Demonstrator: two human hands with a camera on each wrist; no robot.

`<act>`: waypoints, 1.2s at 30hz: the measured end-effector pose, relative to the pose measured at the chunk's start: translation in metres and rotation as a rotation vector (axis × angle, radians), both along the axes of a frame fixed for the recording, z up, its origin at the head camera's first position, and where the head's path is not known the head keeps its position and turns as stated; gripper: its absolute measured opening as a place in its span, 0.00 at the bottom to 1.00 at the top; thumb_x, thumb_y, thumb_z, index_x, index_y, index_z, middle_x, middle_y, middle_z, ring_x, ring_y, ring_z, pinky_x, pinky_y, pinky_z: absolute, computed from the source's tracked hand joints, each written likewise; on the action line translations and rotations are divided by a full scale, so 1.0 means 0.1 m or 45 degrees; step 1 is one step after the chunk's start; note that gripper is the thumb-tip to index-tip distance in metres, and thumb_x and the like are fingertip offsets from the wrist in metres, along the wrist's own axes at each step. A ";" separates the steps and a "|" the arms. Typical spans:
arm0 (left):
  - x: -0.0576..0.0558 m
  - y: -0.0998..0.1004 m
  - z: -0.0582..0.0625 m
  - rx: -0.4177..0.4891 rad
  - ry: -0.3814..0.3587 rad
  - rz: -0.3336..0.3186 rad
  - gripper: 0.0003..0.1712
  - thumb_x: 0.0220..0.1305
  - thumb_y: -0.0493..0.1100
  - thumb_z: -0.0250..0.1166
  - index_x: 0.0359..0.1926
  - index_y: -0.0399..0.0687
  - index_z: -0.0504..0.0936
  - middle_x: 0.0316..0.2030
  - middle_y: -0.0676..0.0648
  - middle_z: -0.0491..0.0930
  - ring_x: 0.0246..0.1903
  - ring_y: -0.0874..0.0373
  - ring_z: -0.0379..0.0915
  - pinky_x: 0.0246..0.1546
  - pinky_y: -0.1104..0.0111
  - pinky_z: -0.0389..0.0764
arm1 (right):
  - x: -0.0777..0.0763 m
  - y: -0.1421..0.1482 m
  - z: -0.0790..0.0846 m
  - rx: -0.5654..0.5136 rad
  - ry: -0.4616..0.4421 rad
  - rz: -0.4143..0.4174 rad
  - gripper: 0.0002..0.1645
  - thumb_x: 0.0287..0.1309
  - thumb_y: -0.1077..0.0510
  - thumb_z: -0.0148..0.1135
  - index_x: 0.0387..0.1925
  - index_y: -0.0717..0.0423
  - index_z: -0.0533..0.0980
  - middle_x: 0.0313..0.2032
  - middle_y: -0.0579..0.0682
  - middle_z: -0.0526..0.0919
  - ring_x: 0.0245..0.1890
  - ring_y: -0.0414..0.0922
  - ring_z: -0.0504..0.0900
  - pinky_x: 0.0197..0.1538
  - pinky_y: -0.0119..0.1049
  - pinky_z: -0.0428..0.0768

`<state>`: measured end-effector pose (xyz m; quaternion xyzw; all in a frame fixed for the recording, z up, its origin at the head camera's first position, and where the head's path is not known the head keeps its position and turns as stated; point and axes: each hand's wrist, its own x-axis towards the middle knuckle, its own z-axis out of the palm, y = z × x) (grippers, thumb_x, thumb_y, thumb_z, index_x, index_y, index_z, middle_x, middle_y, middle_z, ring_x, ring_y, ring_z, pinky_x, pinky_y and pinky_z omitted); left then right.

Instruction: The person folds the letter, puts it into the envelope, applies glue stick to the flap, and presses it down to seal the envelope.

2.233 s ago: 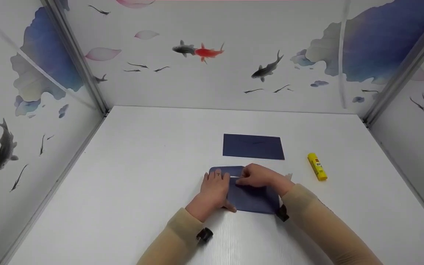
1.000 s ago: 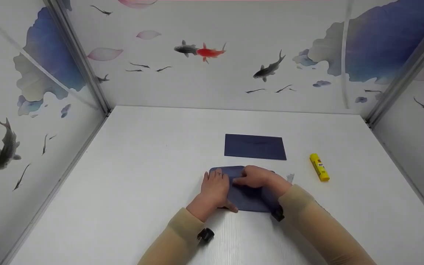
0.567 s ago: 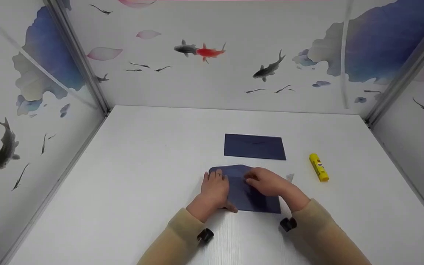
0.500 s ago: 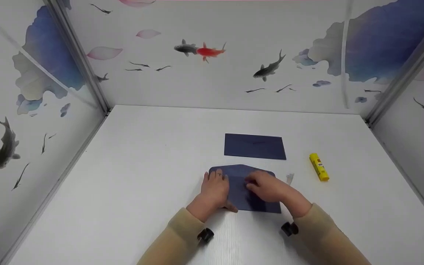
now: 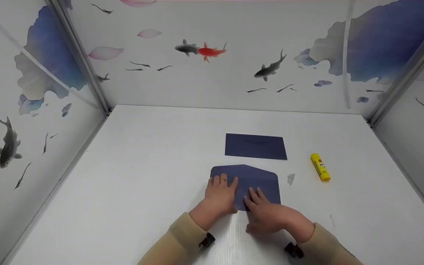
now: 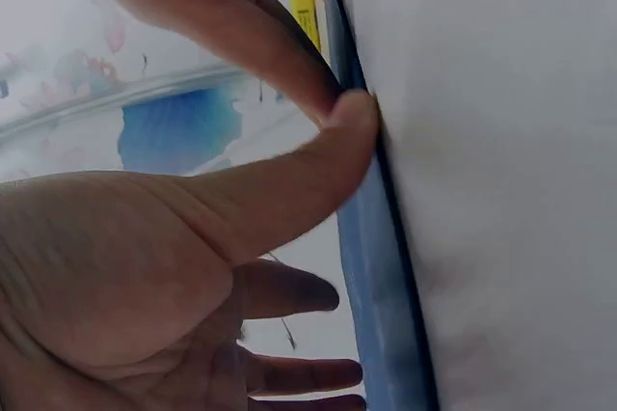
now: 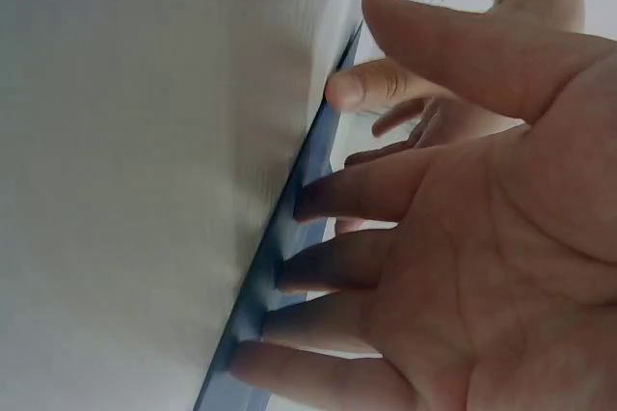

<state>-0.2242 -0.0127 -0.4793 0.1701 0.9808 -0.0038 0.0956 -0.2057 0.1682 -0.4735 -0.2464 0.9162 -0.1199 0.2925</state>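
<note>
A dark blue envelope (image 5: pixel 260 184) lies on the white table with its flap spread at the far side. My left hand (image 5: pixel 219 193) rests on its left part, fingers spread, and in the left wrist view the thumb touches the near edge of the envelope (image 6: pixel 371 266). My right hand (image 5: pixel 269 215) has its straight fingertips on the near right part, its thumb off the near edge. In the right wrist view those fingers touch the envelope (image 7: pixel 260 281) along that edge. The palms hide part of the paper.
Behind the envelope lies a second dark blue envelope (image 5: pixel 255 146), flat and closed. A yellow glue stick (image 5: pixel 320 167) is to the right, with a small pale scrap (image 5: pixel 290 179) nearer. Printed walls enclose the white table (image 5: pixel 142 165) at the back and sides.
My right hand has come down from the middle of the envelope to its near edge, its curled fingers straightening. The strip along the flap fold has disappeared. My left hand has shifted slightly nearer.
</note>
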 end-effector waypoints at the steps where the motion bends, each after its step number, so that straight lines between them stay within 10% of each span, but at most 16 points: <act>1: 0.04 0.02 0.02 -0.006 -0.017 -0.029 0.51 0.57 0.64 0.75 0.78 0.57 0.65 0.74 0.38 0.65 0.73 0.43 0.63 0.73 0.50 0.69 | -0.02 0.02 0.00 -0.009 -0.005 -0.003 0.52 0.67 0.43 0.66 0.79 0.64 0.54 0.81 0.67 0.41 0.82 0.68 0.36 0.78 0.60 0.59; 15: 0.04 0.02 -0.02 0.112 -0.161 -0.126 0.42 0.67 0.60 0.68 0.78 0.68 0.64 0.78 0.38 0.59 0.77 0.42 0.56 0.69 0.53 0.75 | -0.21 0.23 -0.05 -0.099 -0.029 -0.102 0.51 0.66 0.45 0.67 0.80 0.56 0.54 0.83 0.60 0.41 0.83 0.64 0.36 0.78 0.64 0.56; 27: 0.09 -0.10 0.02 0.192 -0.314 -0.189 0.66 0.48 0.66 0.80 0.82 0.64 0.52 0.83 0.37 0.40 0.83 0.44 0.38 0.80 0.47 0.54 | -0.28 0.33 -0.06 -0.196 -0.029 -0.101 0.47 0.67 0.46 0.67 0.79 0.55 0.57 0.83 0.60 0.44 0.83 0.64 0.39 0.78 0.67 0.53; 32: 0.08 -0.09 0.03 0.175 -0.321 -0.185 0.66 0.48 0.66 0.80 0.82 0.64 0.53 0.83 0.38 0.40 0.83 0.43 0.36 0.80 0.46 0.52 | -0.40 0.44 -0.06 -0.371 0.061 -0.115 0.36 0.71 0.48 0.63 0.73 0.59 0.68 0.78 0.64 0.60 0.79 0.67 0.55 0.75 0.68 0.60; 36: 0.08 -0.09 0.02 0.171 -0.304 -0.198 0.66 0.48 0.66 0.80 0.82 0.63 0.53 0.83 0.37 0.41 0.83 0.43 0.37 0.80 0.46 0.53 | -0.58 0.60 -0.07 -0.585 0.209 -0.365 0.25 0.74 0.52 0.59 0.66 0.60 0.76 0.66 0.62 0.78 0.69 0.64 0.73 0.70 0.63 0.70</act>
